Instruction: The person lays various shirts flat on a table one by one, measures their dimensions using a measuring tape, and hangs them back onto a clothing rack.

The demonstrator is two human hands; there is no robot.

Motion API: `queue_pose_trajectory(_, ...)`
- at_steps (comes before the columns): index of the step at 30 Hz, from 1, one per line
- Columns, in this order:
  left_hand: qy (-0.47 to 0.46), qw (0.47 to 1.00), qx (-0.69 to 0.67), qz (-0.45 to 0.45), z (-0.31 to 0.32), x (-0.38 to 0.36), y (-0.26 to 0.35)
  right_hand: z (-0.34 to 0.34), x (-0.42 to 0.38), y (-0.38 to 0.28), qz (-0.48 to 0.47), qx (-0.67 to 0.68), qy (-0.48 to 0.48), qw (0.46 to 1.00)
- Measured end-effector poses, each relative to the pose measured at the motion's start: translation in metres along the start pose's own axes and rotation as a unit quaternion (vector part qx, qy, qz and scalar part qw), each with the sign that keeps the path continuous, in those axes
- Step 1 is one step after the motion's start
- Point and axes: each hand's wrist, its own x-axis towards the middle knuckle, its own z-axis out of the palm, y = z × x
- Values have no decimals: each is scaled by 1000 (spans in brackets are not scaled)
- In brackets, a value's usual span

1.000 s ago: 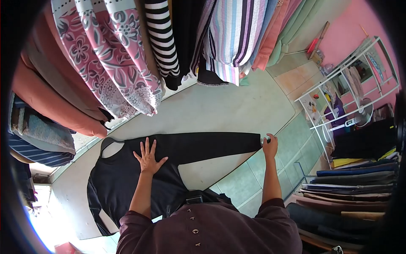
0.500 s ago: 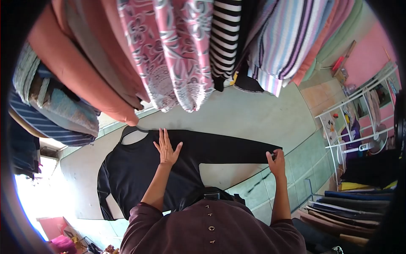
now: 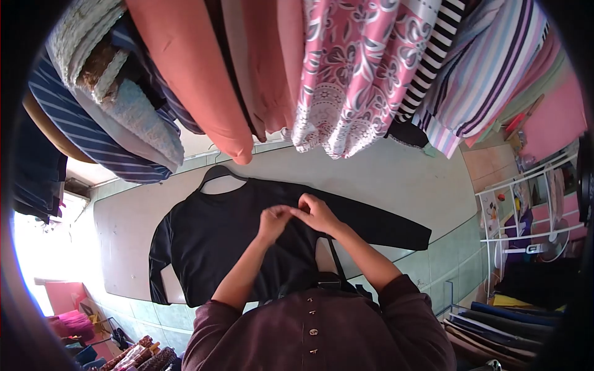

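Observation:
A black long-sleeved top (image 3: 213, 229) lies spread on a pale board (image 3: 383, 170), with a dark hanger (image 3: 218, 170) in its neck opening. Over the chest of the top, my left hand (image 3: 274, 224) is closed, its fingertips pinched toward the other hand. Touching it at the fingertips is my right hand (image 3: 317, 214), its fingers also bent together. Whatever they pinch, if anything, is too small to make out. One sleeve (image 3: 396, 229) stretches to the right beyond my right hand; the other folds down at the left.
Hanging clothes, including a pink patterned garment (image 3: 362, 80) and a salmon one (image 3: 192, 68), line the far side above the board. A white rack (image 3: 513, 185) and a fan (image 3: 557, 238) stand at the right. Folded clothes (image 3: 495, 334) are stacked at the lower right.
My right hand has left the sleeve cuff and moved left to meet my left hand. The left hand, flat and spread before, is now closed and farther right. The camera view has shifted.

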Motion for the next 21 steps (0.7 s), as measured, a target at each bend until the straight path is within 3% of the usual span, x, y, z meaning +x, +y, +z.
queue_pose_trajectory(2, 123, 986, 110, -1, -24, 20, 10, -4, 16, 5, 53, 16, 13, 998)
queue_pose_trajectory(4, 192, 947, 247, 69, -57, 49, -1, -10, 30, 20, 56, -57, 56, 995)
queue_pose_trajectory(6, 313, 886, 342, 1, -65, 62, -2, -15, 39, 33, 70, -60, 82, 992)
queue_pose_trajectory(12, 317, 878, 352, -65, -74, 78, -7, -25, 47, 55, 121, -121, 81, 982)
queue_pose_trajectory(21, 304, 884, 351, -54, -77, 79, -8, -24, 48, 55, 154, -194, 50, 968)
